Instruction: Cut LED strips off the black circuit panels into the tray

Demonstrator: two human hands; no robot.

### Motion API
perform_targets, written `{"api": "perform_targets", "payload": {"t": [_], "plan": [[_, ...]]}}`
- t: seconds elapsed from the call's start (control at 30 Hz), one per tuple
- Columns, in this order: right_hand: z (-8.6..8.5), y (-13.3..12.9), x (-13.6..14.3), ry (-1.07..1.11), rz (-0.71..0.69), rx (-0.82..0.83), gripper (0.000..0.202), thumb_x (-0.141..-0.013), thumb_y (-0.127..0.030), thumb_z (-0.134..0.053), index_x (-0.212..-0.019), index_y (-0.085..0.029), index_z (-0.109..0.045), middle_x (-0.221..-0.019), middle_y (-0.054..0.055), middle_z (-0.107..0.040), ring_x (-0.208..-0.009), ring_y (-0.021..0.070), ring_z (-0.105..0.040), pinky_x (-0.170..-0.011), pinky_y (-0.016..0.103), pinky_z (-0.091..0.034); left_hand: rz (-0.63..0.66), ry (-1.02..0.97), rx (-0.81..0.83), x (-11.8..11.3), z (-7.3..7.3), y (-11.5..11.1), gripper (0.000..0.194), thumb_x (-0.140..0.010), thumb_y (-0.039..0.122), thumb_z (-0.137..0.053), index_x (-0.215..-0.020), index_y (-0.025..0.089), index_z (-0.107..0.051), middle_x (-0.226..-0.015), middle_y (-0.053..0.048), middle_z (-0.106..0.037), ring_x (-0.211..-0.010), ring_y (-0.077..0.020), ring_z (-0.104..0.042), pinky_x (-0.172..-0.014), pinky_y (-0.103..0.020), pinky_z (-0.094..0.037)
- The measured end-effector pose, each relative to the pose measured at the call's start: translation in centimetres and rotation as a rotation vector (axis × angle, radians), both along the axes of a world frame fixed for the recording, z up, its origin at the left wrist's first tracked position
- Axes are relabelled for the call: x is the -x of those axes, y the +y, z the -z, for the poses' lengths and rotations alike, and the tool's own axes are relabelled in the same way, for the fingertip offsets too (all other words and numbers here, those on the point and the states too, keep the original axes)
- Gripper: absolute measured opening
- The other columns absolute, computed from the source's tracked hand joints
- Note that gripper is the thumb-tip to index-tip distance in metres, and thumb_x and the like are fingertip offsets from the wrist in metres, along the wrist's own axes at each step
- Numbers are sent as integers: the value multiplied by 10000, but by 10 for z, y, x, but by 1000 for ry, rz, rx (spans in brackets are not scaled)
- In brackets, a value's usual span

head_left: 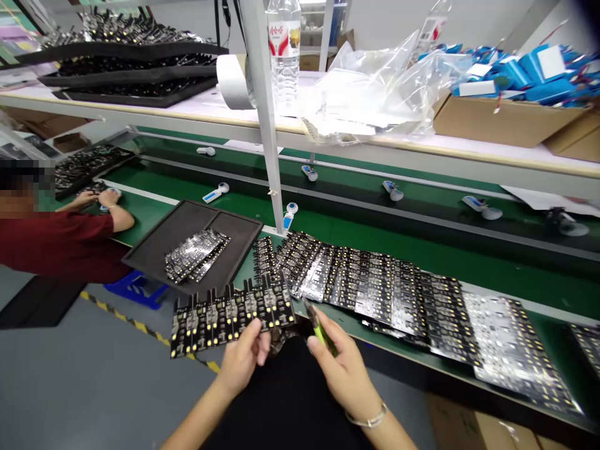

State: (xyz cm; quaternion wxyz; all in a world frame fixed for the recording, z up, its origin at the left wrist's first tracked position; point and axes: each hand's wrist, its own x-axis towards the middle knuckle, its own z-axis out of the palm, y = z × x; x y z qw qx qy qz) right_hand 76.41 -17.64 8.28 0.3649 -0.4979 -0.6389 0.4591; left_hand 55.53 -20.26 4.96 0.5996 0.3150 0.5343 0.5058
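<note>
A black circuit board panel (229, 319) with yellowish square parts is held up over my lap, its lower edge pinched by my left hand (246, 353). My right hand (335, 356) is wrapped round a green-handled tool (320, 331), whose dark tip points up and left, just right of the panel and apart from it. Behind my hands, a long overlapping row of similar panels (375, 290) lies along the bench edge. More panels (194, 253) rest in a black tray (154, 240) to the left.
A metal post (269, 131) rises from the green bench (337, 222). Small white-and-blue devices (290, 215) lie behind. A person in a red shirt (65, 244) works at the left. The shelf (187, 119) above holds stacked trays, a bottle (284, 56) and a cardboard box (510, 122).
</note>
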Motion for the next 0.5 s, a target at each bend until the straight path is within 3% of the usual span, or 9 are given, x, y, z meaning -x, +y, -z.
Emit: {"api": "perform_targets", "payload": {"t": [0.1,0.17,0.4,0.5], "plan": [[-10,3,8,-59,15,-53,520,-908,-421,-519,-1397,-256,-449,-1159,82,-622,-820,169,-601,-710,284,-518,197,86,-14,-14,-7,-3,550,-928,575,-350,-679,192,-655,-526,-13,-574,-608,-177,-556,-722,-307,-445],[-9,6,7,-69,32,-51,526,-910,-425,-515,-1399,-245,-447,-1094,75,-620,-713,142,-548,-649,272,-498,251,90,-33,-16,-9,-5,551,-925,584,-350,-707,185,-661,-588,-27,-614,-632,-181,-575,-741,-314,-450],[-3,8,-2,-113,67,-60,528,-905,-436,-517,-1389,-234,-464,-1041,75,-622,-718,152,-550,-647,278,-499,274,67,-36,-17,-8,-8,559,-922,593,-346,-709,181,-658,-599,-33,-627,-634,-180,-587,-741,-321,-459],[-5,10,-4,-119,7,-85,504,-907,-438,-507,-1364,-226,-500,-1043,84,-645,-809,185,-602,-701,294,-524,290,54,-35,-17,-11,-8,563,-911,611,-352,-702,185,-654,-604,-35,-631,-630,-181,-588,-733,-324,-468]]}}
